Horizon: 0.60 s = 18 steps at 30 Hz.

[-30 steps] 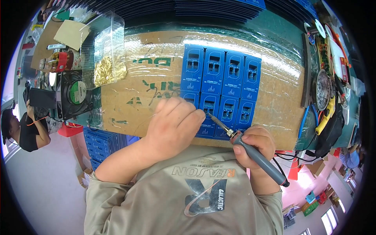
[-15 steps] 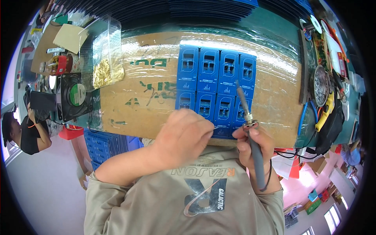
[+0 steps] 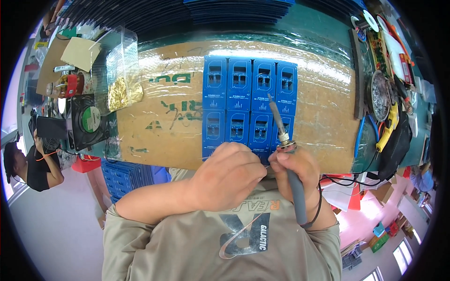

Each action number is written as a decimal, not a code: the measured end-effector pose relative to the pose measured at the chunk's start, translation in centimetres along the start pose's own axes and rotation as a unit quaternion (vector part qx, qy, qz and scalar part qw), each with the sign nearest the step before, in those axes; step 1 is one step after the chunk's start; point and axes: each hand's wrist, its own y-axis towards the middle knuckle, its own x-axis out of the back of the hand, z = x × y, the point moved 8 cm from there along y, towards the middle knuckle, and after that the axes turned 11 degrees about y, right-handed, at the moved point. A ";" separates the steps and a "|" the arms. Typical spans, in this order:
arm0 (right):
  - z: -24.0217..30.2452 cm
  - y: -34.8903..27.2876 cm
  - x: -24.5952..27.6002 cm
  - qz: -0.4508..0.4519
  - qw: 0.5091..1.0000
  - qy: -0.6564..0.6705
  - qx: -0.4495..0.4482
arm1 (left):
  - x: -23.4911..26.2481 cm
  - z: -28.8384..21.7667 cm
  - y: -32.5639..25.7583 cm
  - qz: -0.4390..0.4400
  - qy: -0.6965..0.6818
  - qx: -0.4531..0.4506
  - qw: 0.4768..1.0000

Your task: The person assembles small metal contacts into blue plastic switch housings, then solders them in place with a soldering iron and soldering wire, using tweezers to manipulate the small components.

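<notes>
A panel of several joined blue circuit boards (image 3: 239, 99) lies on the brown cardboard, each with dark cut-outs and white markings. My right hand (image 3: 300, 169) grips a soldering iron (image 3: 296, 192) by its grey handle. The iron's metal tip points up and away, over the right part of the panel; whether it touches is unclear. My left hand (image 3: 229, 175) is curled with its knuckles up, covering part of the panel's near edge. Its fingertips face my right hand and are hidden, so what they pinch does not show.
Left: a black fan (image 3: 88, 119), a clear plastic tray (image 3: 123, 56) with gold-coloured pieces (image 3: 124, 92), and a jar (image 3: 70, 85). Right: blue-handled pliers (image 3: 365, 136), a yellow-handled tool (image 3: 390, 129) and a round metal dish (image 3: 382, 96). Stacked blue boards (image 3: 239, 10) line the back. Another person (image 3: 35, 161) sits far left.
The panel sits slightly further left in view. My left hand has shifted right and nearer to me. The soldering iron has moved a little left with my right hand.
</notes>
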 end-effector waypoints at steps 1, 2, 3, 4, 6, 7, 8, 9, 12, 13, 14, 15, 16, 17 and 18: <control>-0.1 -0.4 0.0 0.006 1.000 -0.002 0.001 | -0.1 0.0 0.0 0.000 0.000 0.001 1.000; -0.1 -0.6 0.0 0.011 1.000 -0.004 0.002 | 0.0 0.1 0.0 -0.011 0.007 0.007 1.000; 0.0 -0.6 0.1 0.011 1.000 -0.003 0.002 | 0.2 0.2 0.0 -0.023 0.014 0.013 1.000; -0.1 -0.5 0.2 0.008 1.000 0.002 -0.012 | 0.3 0.2 0.1 -0.023 0.015 0.014 1.000; -0.2 -0.2 0.6 0.004 1.000 0.007 -0.027 | 0.5 0.5 0.3 -0.014 0.107 0.022 0.994; -0.2 0.0 1.0 -0.015 1.000 0.000 -0.020 | 0.7 0.7 0.2 -0.013 0.107 0.021 0.994; -0.1 0.1 1.4 -0.034 0.999 -0.007 -0.013 | 1.0 0.9 0.1 -0.010 0.120 0.022 0.992; -0.2 0.0 1.7 -0.036 0.999 -0.007 -0.014 | 1.2 1.1 0.0 -0.007 0.133 0.023 0.991; -0.7 -0.3 2.2 -0.011 0.999 0.019 -0.024 | 2.6 2.2 -0.4 -0.033 0.155 0.047 0.986; -0.6 -0.3 2.7 -0.026 0.999 0.012 -0.023 | 3.0 2.7 -0.7 -0.035 0.154 0.049 0.986; -0.5 -0.5 3.4 -0.044 0.999 0.006 -0.022 | 3.3 3.2 -0.7 -0.036 0.175 0.055 0.982; -0.6 -0.8 3.9 -0.045 0.999 0.006 -0.023 | 3.5 3.5 -0.7 -0.038 0.196 0.061 0.978; -0.9 -1.4 4.5 -0.058 0.997 0.021 -0.041 | 3.5 3.6 -0.7 -0.038 0.195 0.061 0.978; -1.2 -1.8 5.0 -0.073 0.995 0.036 -0.058 | 3.4 3.6 -0.7 -0.033 0.200 0.063 0.977; -1.2 -1.9 5.1 -0.068 0.995 0.026 -0.066 | 3.3 3.7 -0.6 -0.029 0.204 0.065 0.976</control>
